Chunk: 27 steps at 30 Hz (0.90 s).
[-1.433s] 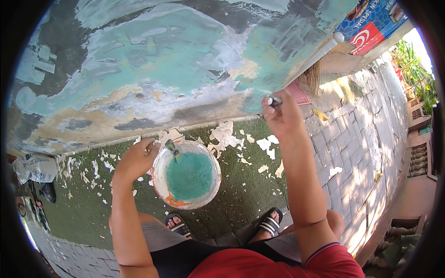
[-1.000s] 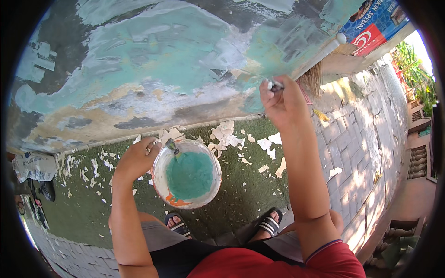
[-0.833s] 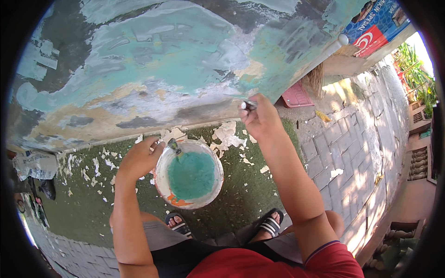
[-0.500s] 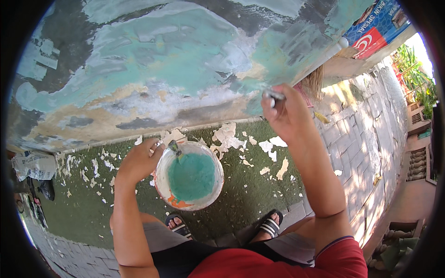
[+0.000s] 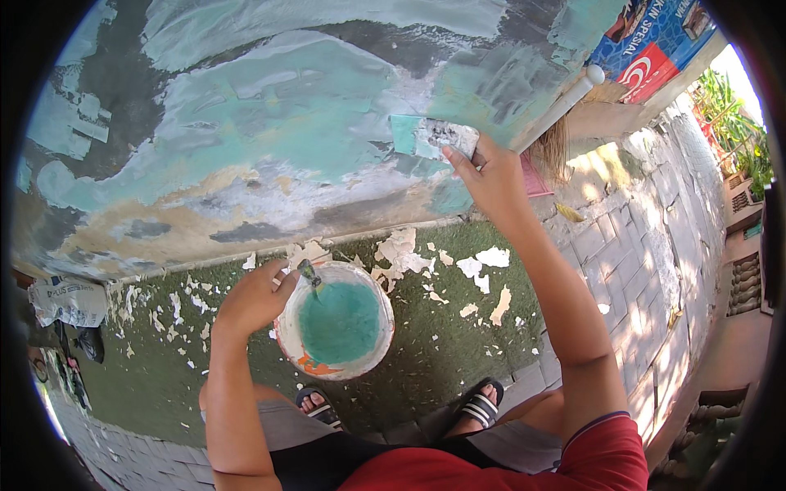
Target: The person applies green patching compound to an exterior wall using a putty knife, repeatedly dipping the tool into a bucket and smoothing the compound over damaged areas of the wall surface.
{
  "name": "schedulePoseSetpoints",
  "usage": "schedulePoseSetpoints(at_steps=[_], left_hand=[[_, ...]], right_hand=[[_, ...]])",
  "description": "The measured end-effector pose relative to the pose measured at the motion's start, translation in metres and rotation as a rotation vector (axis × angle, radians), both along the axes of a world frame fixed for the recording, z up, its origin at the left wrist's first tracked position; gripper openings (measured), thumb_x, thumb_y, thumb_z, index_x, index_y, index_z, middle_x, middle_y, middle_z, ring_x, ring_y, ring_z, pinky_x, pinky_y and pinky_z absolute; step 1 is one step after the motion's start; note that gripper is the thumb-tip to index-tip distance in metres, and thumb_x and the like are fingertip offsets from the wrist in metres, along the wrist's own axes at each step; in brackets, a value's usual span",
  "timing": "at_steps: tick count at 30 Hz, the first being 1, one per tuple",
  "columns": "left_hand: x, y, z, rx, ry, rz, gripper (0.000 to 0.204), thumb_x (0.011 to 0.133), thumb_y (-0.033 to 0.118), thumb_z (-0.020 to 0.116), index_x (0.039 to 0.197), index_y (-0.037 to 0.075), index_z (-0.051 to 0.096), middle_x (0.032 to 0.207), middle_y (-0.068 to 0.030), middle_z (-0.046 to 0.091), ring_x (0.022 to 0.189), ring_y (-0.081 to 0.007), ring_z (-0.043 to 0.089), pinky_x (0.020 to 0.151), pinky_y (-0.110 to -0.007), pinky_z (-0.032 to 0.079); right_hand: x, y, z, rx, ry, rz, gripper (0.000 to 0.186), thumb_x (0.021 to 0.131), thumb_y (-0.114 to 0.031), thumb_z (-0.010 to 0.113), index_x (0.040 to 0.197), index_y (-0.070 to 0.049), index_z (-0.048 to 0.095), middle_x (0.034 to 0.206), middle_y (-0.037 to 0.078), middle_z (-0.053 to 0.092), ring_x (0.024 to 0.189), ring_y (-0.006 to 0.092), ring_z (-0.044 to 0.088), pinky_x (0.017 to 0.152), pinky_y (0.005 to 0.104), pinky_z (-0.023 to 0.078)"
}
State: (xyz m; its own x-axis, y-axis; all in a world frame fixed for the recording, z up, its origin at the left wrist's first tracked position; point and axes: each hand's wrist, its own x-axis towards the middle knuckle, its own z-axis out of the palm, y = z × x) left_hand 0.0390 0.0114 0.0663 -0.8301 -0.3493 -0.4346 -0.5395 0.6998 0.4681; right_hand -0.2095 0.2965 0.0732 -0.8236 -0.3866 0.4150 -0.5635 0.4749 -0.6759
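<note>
In my right hand (image 5: 495,176) is a wide putty scraper (image 5: 426,135), its face smeared with pale grey and teal, at the lower part of the wall (image 5: 286,106) patched in teal, grey and beige. My left hand (image 5: 270,286) has loosely bent fingers, apparently holding nothing, just above the left rim of a round white bucket (image 5: 379,356) with orange stains and teal paste (image 5: 337,327) inside. A second tool (image 5: 311,277) stands in the bucket, its handle leaning on the back rim beside my left fingers. My sandalled feet are either side, behind the bucket.
Paint flakes (image 5: 401,254) litter the green ground (image 5: 180,376) along the wall's foot. A white sack (image 5: 65,303) lies at left. At right are a straw broom (image 5: 553,151), pink dustpan (image 5: 536,185), white pipe (image 5: 565,102), paved path (image 5: 647,270), printed banner (image 5: 647,49) and plants.
My right hand has moved back and forth along the wall and is now higher, with the scraper's broad face turned toward view. My left hand stays by the bucket.
</note>
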Motion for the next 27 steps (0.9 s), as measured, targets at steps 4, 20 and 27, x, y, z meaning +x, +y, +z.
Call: schedulePoseSetpoints(at_steps=[4,20,27], left_hand=[[-0.001,0.001,-0.003,-0.017,0.006,-0.015,0.055,0.097,0.045,0.055,0.132,0.003,0.058,0.115,-0.0193,0.069,0.1,-0.0351,0.069,0.088,-0.044,0.053],[0.013,0.011,0.03,-0.048,0.12,-0.04,0.053,0.096,0.041,0.057,0.132,0.002,0.058,0.115,-0.0206,0.069,0.101,-0.035,0.069,0.087,-0.043,0.053],[0.005,0.075,0.013,0.536,0.184,-0.206,0.041,0.102,0.025,0.056,0.135,0.001,0.057,0.102,-0.0116,0.07,0.082,-0.0184,0.07,0.07,-0.032,0.057]], right_hand=[[-0.01,0.023,0.001,0.066,0.048,-0.25,0.036,0.091,-0.027,0.072,0.108,0.004,0.066,0.068,0.01,0.064,0.056,0.0212,0.058,0.056,0.0352,0.046],[0.029,0.038,0.017,-0.026,-0.237,0.003,0.029,0.092,-0.022,0.071,0.111,0.0,0.07,0.078,0.01,0.069,0.07,0.0129,0.067,0.06,0.0285,0.05],[0.059,0.06,0.011,0.106,0.31,0.172,0.031,0.083,-0.008,0.073,0.114,-0.007,0.073,0.089,0.002,0.055,0.067,0.0153,0.061,0.053,0.0294,0.049]])
